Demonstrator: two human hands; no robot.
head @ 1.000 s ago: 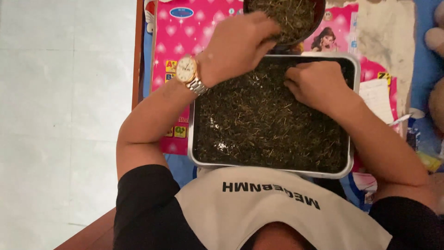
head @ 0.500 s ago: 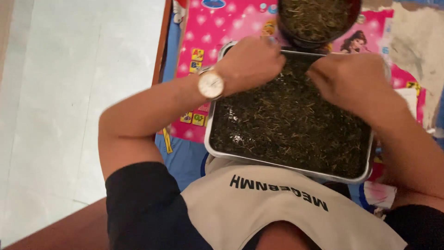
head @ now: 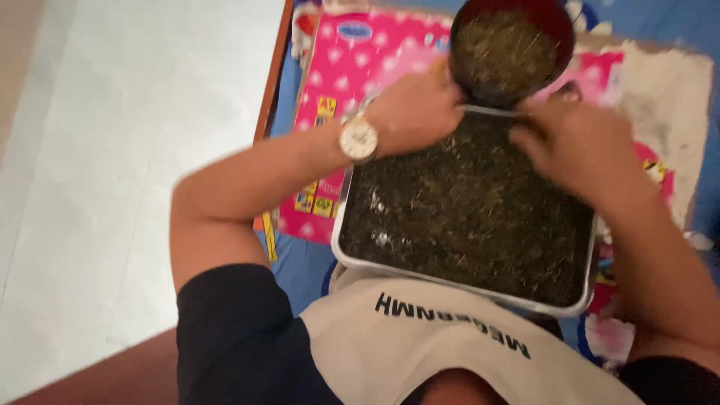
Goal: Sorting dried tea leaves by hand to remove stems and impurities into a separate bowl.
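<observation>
— What is under the fingers?

— A square metal tray [head: 346, 241] filled edge to edge with dark, dried, shredded leaves [head: 465, 217], with a few pale flecks near its left side. It lies right below both hands, close against the person's chest.

— And the hands themselves?

— The left hand [head: 416, 112] rests at the tray's far rim, fingers curled down into the leaves; whether they pinch anything I cannot tell. A gold-coloured wristwatch [head: 358, 138] sits on that wrist. The right hand [head: 577, 146] is also bent over the leaves at the far rim, fingers bunched narrow, their tips hidden against the pile.

— What lies beyond the fingertips?

— A dark red bowl [head: 551, 19], just past both hands and touching the tray's far edge, holding paler, drier-looking strands. The left hand's knuckles are right beside its wall.

— Around that?

— Beneath tray and bowl lies a bright pink printed mat [head: 352, 67] with small coloured squares. To the left of the left forearm a brown wooden edge [head: 271, 82] runs along, then pale floor tiles [head: 120, 150].
</observation>
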